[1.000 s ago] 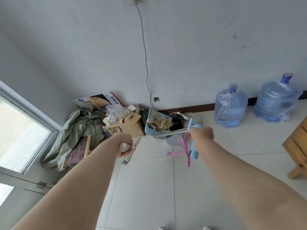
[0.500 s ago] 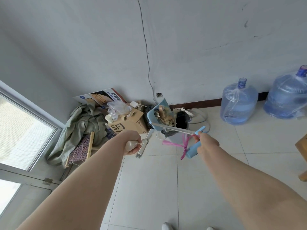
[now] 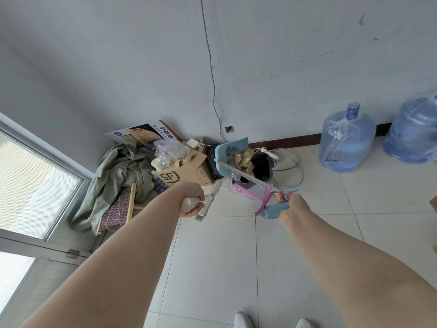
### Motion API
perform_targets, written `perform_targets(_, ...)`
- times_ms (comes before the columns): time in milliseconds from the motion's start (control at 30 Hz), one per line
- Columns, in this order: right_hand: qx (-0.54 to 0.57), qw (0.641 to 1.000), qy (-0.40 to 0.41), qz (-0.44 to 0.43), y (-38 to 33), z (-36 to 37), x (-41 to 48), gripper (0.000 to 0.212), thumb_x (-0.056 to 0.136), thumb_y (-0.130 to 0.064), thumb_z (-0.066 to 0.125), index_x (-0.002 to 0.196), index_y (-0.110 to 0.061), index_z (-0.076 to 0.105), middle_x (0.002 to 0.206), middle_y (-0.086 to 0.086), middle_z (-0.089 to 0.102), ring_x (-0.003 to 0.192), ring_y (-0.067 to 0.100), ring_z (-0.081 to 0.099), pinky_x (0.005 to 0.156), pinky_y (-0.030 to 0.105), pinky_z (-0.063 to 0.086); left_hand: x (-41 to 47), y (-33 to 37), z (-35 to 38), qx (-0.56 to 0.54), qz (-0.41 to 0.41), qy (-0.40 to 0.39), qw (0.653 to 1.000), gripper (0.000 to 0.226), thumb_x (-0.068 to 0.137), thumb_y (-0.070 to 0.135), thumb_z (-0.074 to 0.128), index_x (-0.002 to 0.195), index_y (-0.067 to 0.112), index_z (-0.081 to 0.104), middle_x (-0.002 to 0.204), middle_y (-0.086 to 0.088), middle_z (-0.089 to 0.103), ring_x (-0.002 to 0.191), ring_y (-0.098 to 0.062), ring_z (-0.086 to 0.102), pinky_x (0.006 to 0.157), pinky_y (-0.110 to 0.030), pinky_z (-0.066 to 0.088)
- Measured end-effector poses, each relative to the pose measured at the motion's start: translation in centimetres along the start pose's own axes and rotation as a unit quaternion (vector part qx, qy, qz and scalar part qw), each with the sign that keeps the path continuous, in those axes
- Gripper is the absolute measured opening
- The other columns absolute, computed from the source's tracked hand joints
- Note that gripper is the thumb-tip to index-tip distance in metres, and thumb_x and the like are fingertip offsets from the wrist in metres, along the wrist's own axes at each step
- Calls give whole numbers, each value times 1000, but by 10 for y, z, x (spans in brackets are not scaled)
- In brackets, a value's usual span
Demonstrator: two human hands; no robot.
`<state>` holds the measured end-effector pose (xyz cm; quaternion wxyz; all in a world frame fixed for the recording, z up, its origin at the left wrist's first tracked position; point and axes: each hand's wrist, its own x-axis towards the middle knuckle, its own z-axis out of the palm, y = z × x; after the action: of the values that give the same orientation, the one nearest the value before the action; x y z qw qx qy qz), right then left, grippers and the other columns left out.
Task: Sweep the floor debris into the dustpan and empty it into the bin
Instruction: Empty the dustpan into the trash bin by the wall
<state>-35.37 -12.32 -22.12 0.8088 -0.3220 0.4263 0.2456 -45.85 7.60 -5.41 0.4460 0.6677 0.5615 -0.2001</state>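
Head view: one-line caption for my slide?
Right hand tips blue long-handled dustpan of debris over black-lined bin; left hand holds small broom.

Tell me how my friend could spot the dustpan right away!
Look at the corner where the grey wall meets the floor, right of the SF cardboard box. There the blue dustpan is tipped over the black-lined bin, full of tan scraps. It is the only thing on a long metal pole, whose blue handle with a pink ribbon the right hand holds.
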Motion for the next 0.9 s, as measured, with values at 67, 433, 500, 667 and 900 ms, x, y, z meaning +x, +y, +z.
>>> perform_targets(67,10,1000,-10,8,3,-2,1,24,103,-12,48,79,-9,46,29,-3,50,23,2,49,43,16,45,-1,1,0,8,-2,-4,1000,7,91,6,52,88,6,46,67,-9,54,33,-12,50,34,-16,45)
perform_targets(433,36,998,-1,50,6,-2,-9,23,103,-13,46,81,-8,49,66,4,56,33,8,55,60,22,46,5,4,3,9,7,1,1000,9,90,5,55,95,6,47,81,-11,54,28,-12,50,32,-16,43)
perform_targets(500,41,998,-2,54,6,-3,-12,12,103,-11,46,94,-6,51,62,6,59,26,7,53,60,22,46,7,4,4,8,7,2,1000,13,89,5,56,99,7,47,83,-11,54,28,-12,50,32,-16,43)
perform_targets(667,72,996,-3,60,9,-12,-13,36,103,-8,43,137,-1,48,43,3,59,24,6,52,59,25,45,7,4,8,3,13,4,1000,18,88,5,56,104,7,47,83,-12,55,27,-12,50,32,-16,43)
perform_targets(900,128,989,-16,75,15,-35,-16,30,102,-3,34,77,-6,50,32,-1,52,42,9,55,89,30,46,2,2,16,21,24,-3,999,10,90,4,53,97,6,46,83,-12,53,28,-11,49,32,-16,42)
